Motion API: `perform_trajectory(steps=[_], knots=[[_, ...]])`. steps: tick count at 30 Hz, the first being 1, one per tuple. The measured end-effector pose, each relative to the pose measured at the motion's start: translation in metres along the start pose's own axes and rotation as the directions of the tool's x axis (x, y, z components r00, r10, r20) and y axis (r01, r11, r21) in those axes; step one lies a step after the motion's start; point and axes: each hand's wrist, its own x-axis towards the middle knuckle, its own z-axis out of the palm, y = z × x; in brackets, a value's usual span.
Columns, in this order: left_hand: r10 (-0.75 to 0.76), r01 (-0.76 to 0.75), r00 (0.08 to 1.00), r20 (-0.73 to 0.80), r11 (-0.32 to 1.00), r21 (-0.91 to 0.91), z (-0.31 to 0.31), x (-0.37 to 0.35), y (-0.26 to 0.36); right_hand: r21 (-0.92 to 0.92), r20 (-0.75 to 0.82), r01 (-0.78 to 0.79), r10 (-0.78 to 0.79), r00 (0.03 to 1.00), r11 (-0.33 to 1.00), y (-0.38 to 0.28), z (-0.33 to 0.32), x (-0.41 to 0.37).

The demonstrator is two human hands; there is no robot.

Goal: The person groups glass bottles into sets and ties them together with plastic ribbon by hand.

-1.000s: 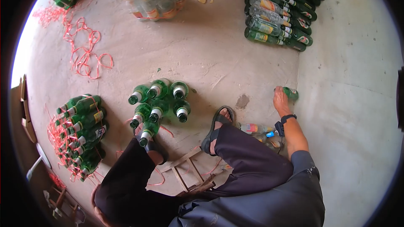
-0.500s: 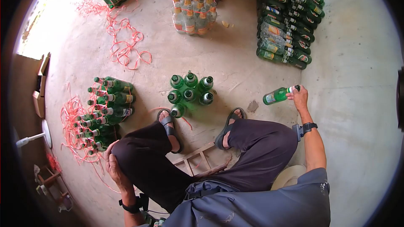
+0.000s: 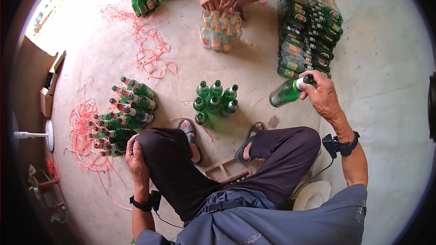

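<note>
My right hand (image 3: 321, 96) grips the neck of a green glass bottle (image 3: 286, 92), held tilted in the air right of a standing cluster of green bottles (image 3: 214, 101) on the concrete floor. My left hand (image 3: 136, 159) rests flat on my left knee, holding nothing. My sandalled feet (image 3: 247, 141) sit just below the cluster. I am seated on a low wooden stool (image 3: 222, 171).
A tied bundle of green bottles (image 3: 122, 120) lies at my left among orange plastic string (image 3: 150, 54). A long stack of lying bottles (image 3: 306, 22) runs along the right. Another person's hands (image 3: 213, 0) work on clear bottles (image 3: 220, 31) at the top. Cardboard boxes (image 3: 50, 90) stand at left.
My right hand lifted the green bottle off the floor at the right and carried it up and inward. My left hand came onto my knee. The view tilted upward.
</note>
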Motion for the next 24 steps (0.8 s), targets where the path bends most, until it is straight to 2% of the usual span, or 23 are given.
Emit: perform_trajectory(steps=[4, 6, 7, 8, 10, 11, 14, 17, 18, 20, 22, 24], knots=[[0.027, -0.029, 0.999, 0.017, 0.995, 0.094, -0.008, 0.006, -0.004, 0.032, 0.071, 0.064, -0.066, 0.995, 0.997, -0.02, 0.036, -0.007], [-0.01, -0.012, 0.994, 0.107, 0.98, 0.199, -0.016, 0.01, -0.004, 0.031, 0.125, 0.083, -0.086, 0.988, 0.996, -0.019, 0.061, -0.009], [0.045, -0.084, 0.99, 0.134, 0.95, 0.301, -0.02, 0.016, -0.005, 0.009, 0.166, 0.104, -0.105, 0.981, 0.994, -0.01, 0.076, -0.009], [0.053, -0.091, 0.99, 0.131, 0.95, 0.299, -0.023, 0.022, 0.002, 0.012, 0.2, 0.095, -0.096, 0.975, 0.995, -0.008, 0.089, -0.009], [0.029, -0.237, 0.932, 0.361, 0.801, 0.549, -0.03, 0.037, 0.027, -0.037, 0.229, 0.161, -0.149, 0.962, 0.986, 0.015, 0.126, -0.007], [-0.044, -0.244, 0.906, 0.42, 0.757, 0.606, -0.033, 0.046, 0.041, -0.035, 0.231, 0.168, -0.155, 0.96, 0.985, 0.021, 0.141, -0.006], [-0.04, -0.321, 0.847, 0.53, 0.757, 0.57, -0.034, 0.081, 0.054, -0.041, 0.285, 0.151, -0.133, 0.949, 0.988, 0.035, 0.184, -0.002], [0.049, -0.471, 0.837, 0.544, 0.569, 0.674, -0.021, 0.118, 0.026, -0.09, 0.234, 0.208, -0.183, 0.955, 0.974, 0.054, 0.224, -0.003], [0.028, -0.467, 0.834, 0.552, 0.569, 0.677, -0.016, 0.126, 0.015, -0.083, 0.242, 0.19, -0.165, 0.956, 0.978, 0.058, 0.235, -0.007], [-0.026, -0.552, 0.757, 0.653, 0.509, 0.661, 0.001, 0.143, -0.013, -0.132, 0.214, 0.144, -0.113, 0.97, 0.981, 0.062, 0.249, -0.005], [-0.065, -0.619, 0.675, 0.735, 0.492, 0.612, 0.02, 0.151, -0.042, -0.13, 0.206, 0.164, -0.136, 0.969, 0.978, 0.069, 0.266, -0.006], [-0.187, -0.559, 0.636, 0.749, 0.557, 0.614, 0.043, 0.153, -0.069, -0.138, 0.194, 0.13, -0.102, 0.976, 0.982, 0.073, 0.278, -0.005]])
